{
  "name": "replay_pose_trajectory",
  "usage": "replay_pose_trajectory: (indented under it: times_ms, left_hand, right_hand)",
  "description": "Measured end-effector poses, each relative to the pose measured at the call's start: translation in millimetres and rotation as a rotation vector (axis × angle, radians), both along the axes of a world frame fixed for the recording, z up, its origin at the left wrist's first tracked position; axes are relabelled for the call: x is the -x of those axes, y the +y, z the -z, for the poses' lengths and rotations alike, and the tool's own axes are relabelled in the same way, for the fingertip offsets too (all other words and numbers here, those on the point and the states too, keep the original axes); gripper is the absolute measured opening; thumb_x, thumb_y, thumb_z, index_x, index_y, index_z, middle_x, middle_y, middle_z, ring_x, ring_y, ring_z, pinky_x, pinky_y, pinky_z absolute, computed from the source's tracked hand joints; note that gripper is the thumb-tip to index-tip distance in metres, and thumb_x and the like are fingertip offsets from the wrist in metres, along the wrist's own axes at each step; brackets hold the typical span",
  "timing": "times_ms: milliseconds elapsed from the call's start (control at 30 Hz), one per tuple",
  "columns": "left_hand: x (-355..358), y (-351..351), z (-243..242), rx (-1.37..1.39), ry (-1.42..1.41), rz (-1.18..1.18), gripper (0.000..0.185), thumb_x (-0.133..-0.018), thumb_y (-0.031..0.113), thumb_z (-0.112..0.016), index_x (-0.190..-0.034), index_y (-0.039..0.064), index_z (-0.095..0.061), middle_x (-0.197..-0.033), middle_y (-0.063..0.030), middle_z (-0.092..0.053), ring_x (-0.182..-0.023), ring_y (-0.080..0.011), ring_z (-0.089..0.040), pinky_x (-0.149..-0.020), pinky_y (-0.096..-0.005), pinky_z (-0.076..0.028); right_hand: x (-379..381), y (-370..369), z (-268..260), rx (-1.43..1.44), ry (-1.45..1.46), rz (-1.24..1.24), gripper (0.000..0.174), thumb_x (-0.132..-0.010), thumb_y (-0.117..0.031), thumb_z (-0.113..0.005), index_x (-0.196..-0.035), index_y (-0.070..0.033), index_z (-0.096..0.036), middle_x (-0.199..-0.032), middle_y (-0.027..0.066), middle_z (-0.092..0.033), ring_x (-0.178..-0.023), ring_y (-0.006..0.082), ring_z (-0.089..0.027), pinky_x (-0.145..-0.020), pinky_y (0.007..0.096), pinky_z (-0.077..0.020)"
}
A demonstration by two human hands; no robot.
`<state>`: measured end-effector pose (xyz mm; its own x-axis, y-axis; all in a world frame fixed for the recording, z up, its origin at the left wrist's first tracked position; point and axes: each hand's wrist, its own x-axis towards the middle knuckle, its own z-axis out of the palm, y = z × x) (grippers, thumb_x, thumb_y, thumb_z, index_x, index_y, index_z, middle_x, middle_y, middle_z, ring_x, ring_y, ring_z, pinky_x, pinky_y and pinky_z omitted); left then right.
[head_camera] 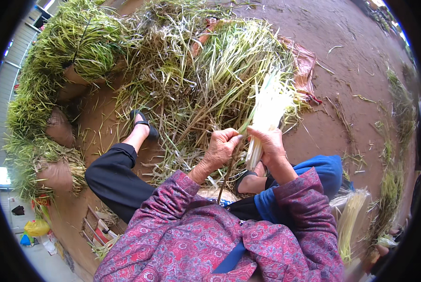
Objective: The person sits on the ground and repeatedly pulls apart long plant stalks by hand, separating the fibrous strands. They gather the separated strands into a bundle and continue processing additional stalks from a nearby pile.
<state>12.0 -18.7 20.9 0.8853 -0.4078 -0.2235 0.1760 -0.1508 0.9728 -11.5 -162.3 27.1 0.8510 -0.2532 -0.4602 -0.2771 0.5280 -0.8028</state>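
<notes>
My right hand [269, 142] grips a thick bundle of pale stripped stalks [268, 105], whose far ends look washed out by glare. Close to its thumb, my left hand [221, 146] pinches a thin green stalk [246, 124] between thumb and fingers. A brown withered strand [225, 176] hangs below the left fingertips toward my lap; whether it belongs to that stalk I cannot tell. Just beyond both hands lies a loose heap of green and yellowed leafy stalks [238, 53], with dry brown leaves tangled on its near side.
Large tied bundles of green stalks [37, 102] line the left side. A reddish plastic sheet [303, 67] shows under the heap's right edge. Another pale stalk bundle [353, 222] stands by my right side. A small stool-like frame [96, 225] and a yellow bag [36, 227] are at lower left.
</notes>
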Motion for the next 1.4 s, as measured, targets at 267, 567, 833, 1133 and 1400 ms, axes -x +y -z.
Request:
replay_pose_trajectory:
  times_ms: [267, 567, 833, 1133, 1400]
  left_hand:
    - [16.6, -3.0, -14.3, 0.057, 0.118, -0.029, 0.012, -0.086, 0.008, -0.052, -0.08, 0.001, -0.06, -0.056, 0.0039, -0.05, -0.046, -0.0017, -0.042, -0.04, -0.0176, -0.032]
    - [28.3, 30.9, -35.4, 0.364, 0.221, 0.104, 0.011, -0.083, 0.004, -0.051, -0.076, -0.002, -0.057, -0.112, -0.0149, -0.052, -0.059, -0.0078, -0.055, -0.056, -0.0216, -0.049]
    - [5.1, 183.8, 77.9, -1.238, -0.18, 0.918, 0.012, -0.074, 0.011, -0.053, -0.078, 0.002, -0.059, -0.099, -0.0191, -0.058, -0.081, -0.031, -0.06, -0.07, -0.0388, -0.048]
    - [9.2, 54.7, 42.8, 0.283, 0.344, 0.235, 0.032, -0.09, 0.024, -0.042, -0.105, -0.003, -0.052, -0.085, -0.0149, -0.061, -0.075, -0.0207, -0.061, -0.069, -0.0324, -0.049]
    - [19.3, 15.2, 4.0, 0.796, 0.806, 0.108, 0.027, -0.09, 0.024, -0.043, -0.095, 0.0, -0.055, -0.062, -0.0019, -0.051, -0.047, -0.0073, -0.043, -0.056, -0.0281, -0.043]
  right_hand:
    - [5.7, -3.4, -10.3, 0.013, -0.045, -0.077, 0.016, -0.066, -0.002, -0.068, -0.08, 0.0, -0.059, -0.068, 0.0046, -0.059, -0.055, 0.0121, -0.055, -0.051, 0.0253, -0.0457]
    - [-7.8, -35.5, -20.4, 0.005, -0.124, 0.241, 0.018, -0.066, 0.001, -0.066, -0.082, 0.002, -0.058, -0.07, 0.0052, -0.058, -0.056, 0.0132, -0.055, -0.052, 0.0256, -0.0476]
    - [-10.4, -83.2, -27.5, -0.093, -0.245, 0.395, 0.021, -0.068, 0.004, -0.064, -0.087, 0.002, -0.055, -0.073, 0.0067, -0.058, -0.055, 0.0138, -0.056, -0.05, 0.0233, -0.0478]
    - [-17.4, -41.0, -8.6, -0.1, -0.11, -0.013, 0.018, -0.07, -0.003, -0.065, -0.085, -0.001, -0.056, -0.07, 0.0048, -0.057, -0.053, 0.0123, -0.055, -0.048, 0.0227, -0.047]
    - [-11.5, -18.0, 12.9, -0.309, -0.061, -0.23, 0.019, -0.072, -0.005, -0.063, -0.089, -0.001, -0.054, -0.073, 0.0047, -0.056, -0.057, 0.0117, -0.055, -0.051, 0.0219, -0.0468]
